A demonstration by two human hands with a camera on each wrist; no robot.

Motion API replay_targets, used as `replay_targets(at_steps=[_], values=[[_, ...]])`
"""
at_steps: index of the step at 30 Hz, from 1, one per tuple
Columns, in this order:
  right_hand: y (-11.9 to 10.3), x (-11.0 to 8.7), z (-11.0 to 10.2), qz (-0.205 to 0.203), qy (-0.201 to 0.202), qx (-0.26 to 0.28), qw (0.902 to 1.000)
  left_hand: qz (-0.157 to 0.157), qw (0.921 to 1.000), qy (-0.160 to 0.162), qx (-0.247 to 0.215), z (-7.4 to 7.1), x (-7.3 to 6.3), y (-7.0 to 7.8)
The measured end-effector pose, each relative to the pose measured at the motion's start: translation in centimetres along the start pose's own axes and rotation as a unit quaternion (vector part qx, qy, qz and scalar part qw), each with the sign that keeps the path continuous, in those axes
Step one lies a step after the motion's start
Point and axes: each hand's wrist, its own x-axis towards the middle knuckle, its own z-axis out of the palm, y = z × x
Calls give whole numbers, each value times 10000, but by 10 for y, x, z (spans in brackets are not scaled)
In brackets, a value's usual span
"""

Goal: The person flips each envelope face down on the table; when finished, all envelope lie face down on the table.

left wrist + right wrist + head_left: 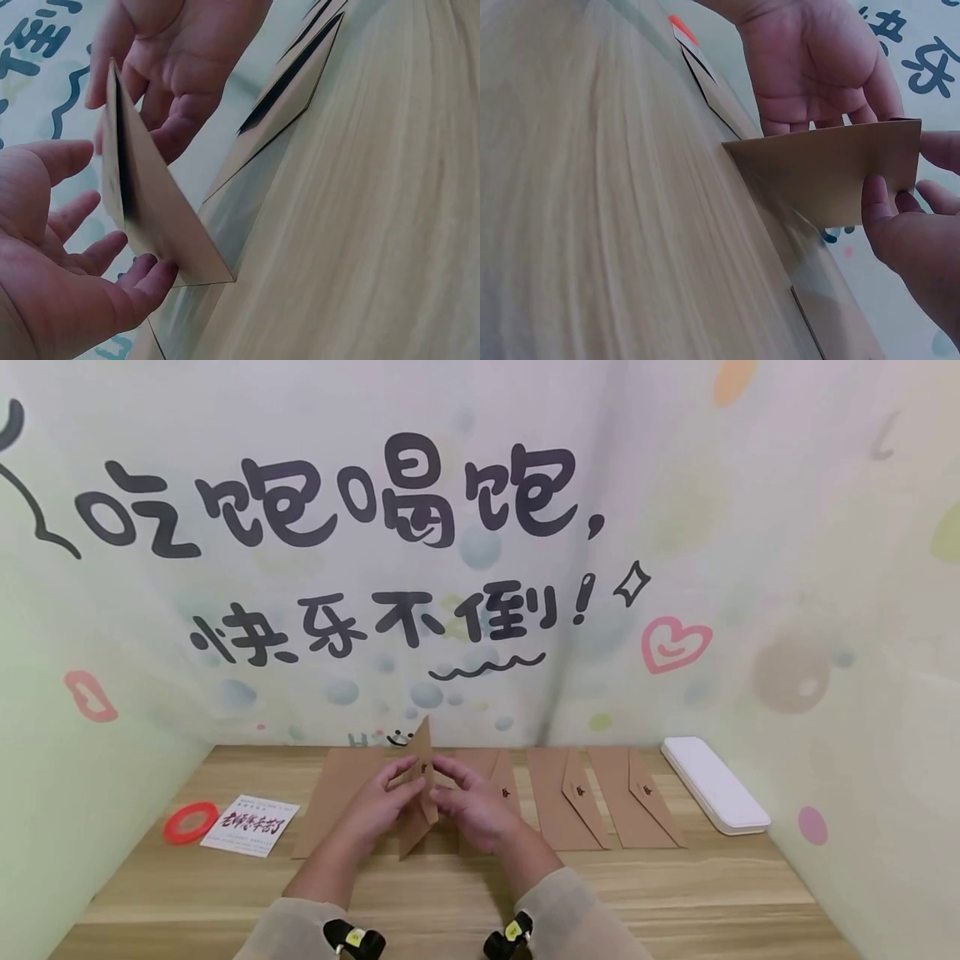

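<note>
A brown paper envelope [422, 814] with a small dark mark stands raised on edge between the two hands, tilted above the table. My left hand [382, 806] holds it from the left; in the left wrist view its lower fingers [154, 274] touch the envelope's face near the bottom. On the other side my right hand [480, 806] grips it, with a fingertip [875, 193] against the plain face in the right wrist view. Another brown envelope [337, 777] lies partly behind the left arm, and one more envelope [510, 768] is partly hidden by the right hand.
Two more brown envelopes [551, 810] [630, 818] with pointed flaps lie to the right. A white slab-like case [712, 785] sits at the far right. To the left are a printed white card [251, 839] and a red ring [187, 835]. A printed curtain [480, 710] stands behind the table.
</note>
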Motion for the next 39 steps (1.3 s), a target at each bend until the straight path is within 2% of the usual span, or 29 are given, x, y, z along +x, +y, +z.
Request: replay_targets(at_steps=[5,13,18,24,27,33,39], values=[[0,-2,7,-103,-139,-150,9997,57,9998,144,-129,4,-2,3],[-1,-5,13,-12,-201,-293,9994,193,9993,83,-321,9,-7,9],[0,-5,13,-29,-178,-390,9991,323,9992,54,-245,8,-11,12],[2,-5,12,71,-172,-479,9987,337,9978,302,-474,5,-10,15],[5,-6,11,201,-42,-467,9987,285,9969,502,-543,2,-6,13],[11,-4,2,515,392,-374,9972,255,9964,735,-328,-5,-4,8],[11,-2,-3,541,482,-379,9967,169,9961,869,-64,-12,-1,4]])
